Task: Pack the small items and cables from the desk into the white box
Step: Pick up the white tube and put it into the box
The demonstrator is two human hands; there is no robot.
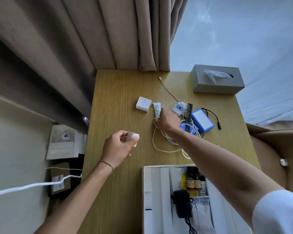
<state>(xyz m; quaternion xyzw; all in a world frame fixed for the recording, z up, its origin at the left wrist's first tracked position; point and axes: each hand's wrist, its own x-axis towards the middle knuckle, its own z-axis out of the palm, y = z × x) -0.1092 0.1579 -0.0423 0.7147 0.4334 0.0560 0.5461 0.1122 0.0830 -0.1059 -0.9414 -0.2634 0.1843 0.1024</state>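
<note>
Tabletop: wood, holding everything.
White box: open, at near edge, partly filled.
Right hand: far from white box, fingers pinching small tube.
Left hand: nearer white box, closed around small pale block.
Small tube: long side pointing away from white box.

Soft, even daylight, faint shadows, slight motion blur, strong wide-angle bending at the edges.

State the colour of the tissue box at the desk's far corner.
Grey, seen in the head view: the tissue box.
</note>
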